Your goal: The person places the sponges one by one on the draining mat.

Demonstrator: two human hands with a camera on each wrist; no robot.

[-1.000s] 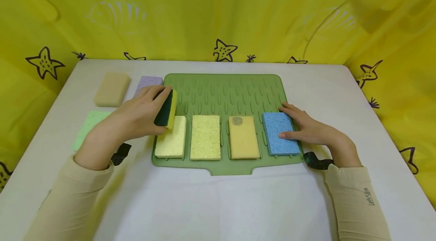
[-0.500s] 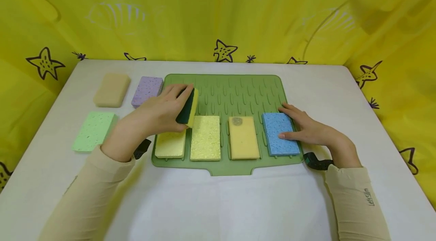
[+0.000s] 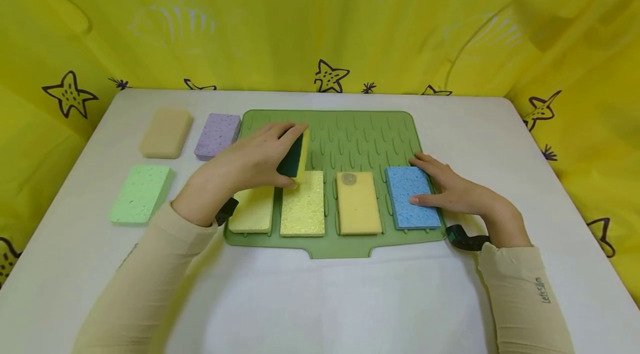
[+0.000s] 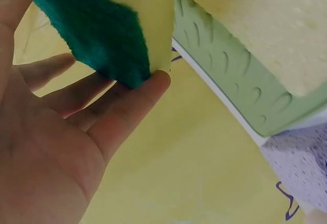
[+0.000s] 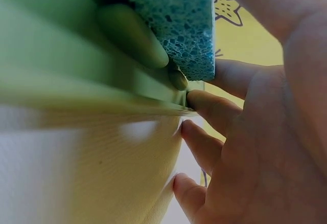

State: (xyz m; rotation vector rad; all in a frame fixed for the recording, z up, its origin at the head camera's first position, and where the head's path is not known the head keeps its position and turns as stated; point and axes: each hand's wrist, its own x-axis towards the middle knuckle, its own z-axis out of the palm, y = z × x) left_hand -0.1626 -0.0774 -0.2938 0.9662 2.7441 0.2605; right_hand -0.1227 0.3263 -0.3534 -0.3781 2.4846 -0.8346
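My left hand [image 3: 250, 158] pinches a yellow sponge with a dark green scouring pad [image 3: 290, 158]. It holds this sponge tilted on edge above the green ridged mat [image 3: 345, 145], over the far part of a bright yellow sponge [image 3: 303, 209]. In the left wrist view, fingertips press along the scouring pad's edge [image 4: 97, 35]. My right hand [image 3: 452, 190] rests at the blue sponge [image 3: 412, 204] on the mat's right. Its thumb lies on top, while the other fingers spread beside the far right edge. The right wrist view shows the blue sponge's porous side [image 5: 179, 29] close to the fingers.
A pale yellow sponge [image 3: 252, 212] and a tan sponge with a grey spot [image 3: 359, 209] also lie on the mat. Left of it, on the white table [image 3: 320, 304], are a purple sponge [image 3: 217, 134], a beige sponge [image 3: 166, 133] and a mint green sponge [image 3: 140, 193]. Yellow patterned cloth [image 3: 280, 26] surrounds the table.
My left hand has carried the yellow and green scouring sponge rightward, from above the pale yellow sponge to above the bright yellow one. The right hand and the blue sponge have stayed put.
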